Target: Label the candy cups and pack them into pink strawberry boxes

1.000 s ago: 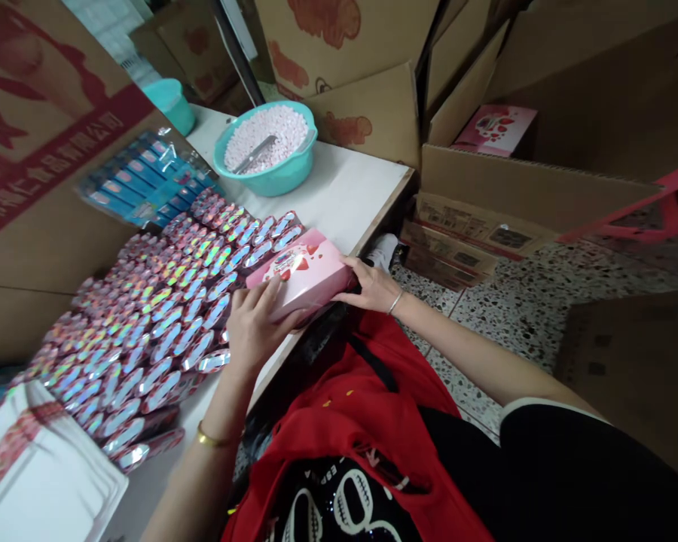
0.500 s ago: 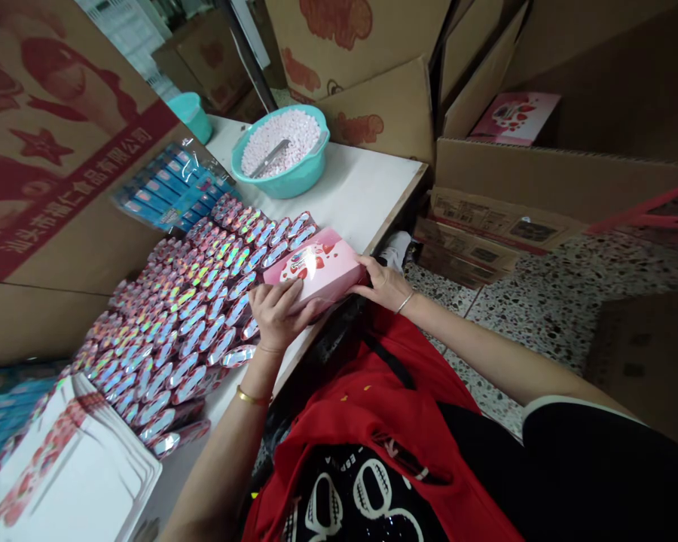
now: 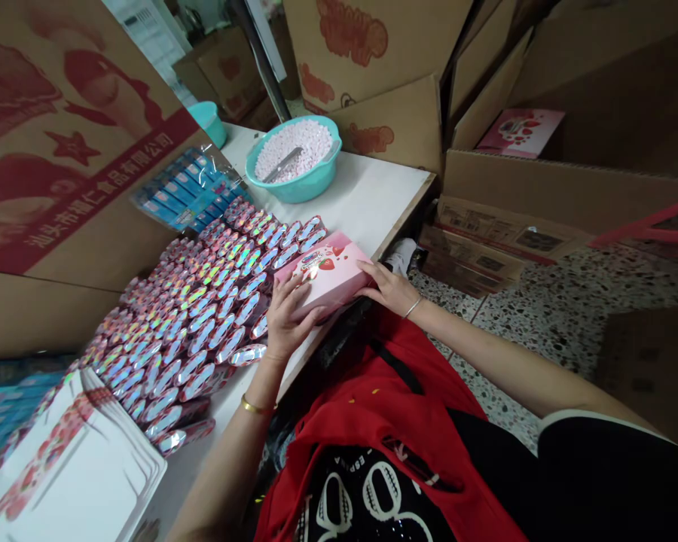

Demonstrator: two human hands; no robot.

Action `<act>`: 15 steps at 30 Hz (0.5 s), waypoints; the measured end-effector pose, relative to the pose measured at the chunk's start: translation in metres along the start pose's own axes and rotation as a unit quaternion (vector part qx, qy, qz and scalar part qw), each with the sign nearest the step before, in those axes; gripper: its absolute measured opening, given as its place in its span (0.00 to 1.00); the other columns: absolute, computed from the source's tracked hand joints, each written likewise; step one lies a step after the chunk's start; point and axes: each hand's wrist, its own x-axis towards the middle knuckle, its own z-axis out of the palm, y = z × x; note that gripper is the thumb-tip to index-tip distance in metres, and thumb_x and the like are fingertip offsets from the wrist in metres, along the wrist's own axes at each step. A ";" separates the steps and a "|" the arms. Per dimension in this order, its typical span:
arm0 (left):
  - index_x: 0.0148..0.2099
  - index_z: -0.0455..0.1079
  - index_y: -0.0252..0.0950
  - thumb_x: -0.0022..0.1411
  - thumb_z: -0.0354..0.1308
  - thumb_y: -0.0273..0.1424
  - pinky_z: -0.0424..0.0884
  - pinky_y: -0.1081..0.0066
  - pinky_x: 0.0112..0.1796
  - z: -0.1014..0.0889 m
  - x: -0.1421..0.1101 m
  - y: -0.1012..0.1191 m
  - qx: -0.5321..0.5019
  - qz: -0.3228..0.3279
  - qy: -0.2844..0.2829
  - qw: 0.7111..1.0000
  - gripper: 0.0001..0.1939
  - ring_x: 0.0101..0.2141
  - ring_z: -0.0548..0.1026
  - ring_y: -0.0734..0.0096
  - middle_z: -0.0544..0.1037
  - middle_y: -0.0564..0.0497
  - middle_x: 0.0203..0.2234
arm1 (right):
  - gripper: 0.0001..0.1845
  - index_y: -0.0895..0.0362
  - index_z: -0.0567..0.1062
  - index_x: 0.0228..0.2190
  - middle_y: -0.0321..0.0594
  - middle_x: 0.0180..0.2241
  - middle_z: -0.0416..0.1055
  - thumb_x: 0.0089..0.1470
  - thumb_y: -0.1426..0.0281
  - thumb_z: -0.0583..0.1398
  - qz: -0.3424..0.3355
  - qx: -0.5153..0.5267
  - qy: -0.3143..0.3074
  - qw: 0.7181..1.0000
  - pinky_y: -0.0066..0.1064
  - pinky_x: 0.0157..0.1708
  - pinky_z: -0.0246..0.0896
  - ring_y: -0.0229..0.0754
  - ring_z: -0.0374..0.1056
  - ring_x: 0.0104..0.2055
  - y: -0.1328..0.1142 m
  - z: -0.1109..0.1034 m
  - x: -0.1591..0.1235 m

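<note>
A pink carton box (image 3: 331,275) with a strawberry print lies at the table's front edge, between my two hands. My left hand (image 3: 288,316) is closed around its left end, fingers over the top and thumb along the near side. At the opposite end, my right hand (image 3: 387,287) grips the corner, with fingers on top and thumb lower down. Rows of small shiny pink packets (image 3: 203,309) stand packed together just left of the box. What is inside the box cannot be seen.
On the white table (image 3: 367,188) stands a turquoise basin (image 3: 310,181) of small pale pieces with a scoop. Flat printed cartons (image 3: 90,467) are stacked at lower left. A large cardboard box (image 3: 542,177) on the right holds another pink box (image 3: 523,132). Blue packs (image 3: 189,188) lean behind the packets.
The whole view has shifted slightly, so everything sits a little further right and lower. My left hand's fingers are spread a bit more over the box top; both hands stay on the box.
</note>
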 end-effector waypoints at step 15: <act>0.57 0.69 0.40 0.65 0.57 0.41 0.57 0.52 0.63 0.023 -0.028 0.001 0.029 -0.013 -0.084 0.996 0.21 0.63 0.64 0.60 0.73 0.42 0.58 | 0.24 0.50 0.66 0.59 0.48 0.63 0.62 0.63 0.61 0.57 -0.006 0.005 -0.016 1.000 0.49 0.55 0.71 0.55 0.66 0.60 0.012 0.006 -0.004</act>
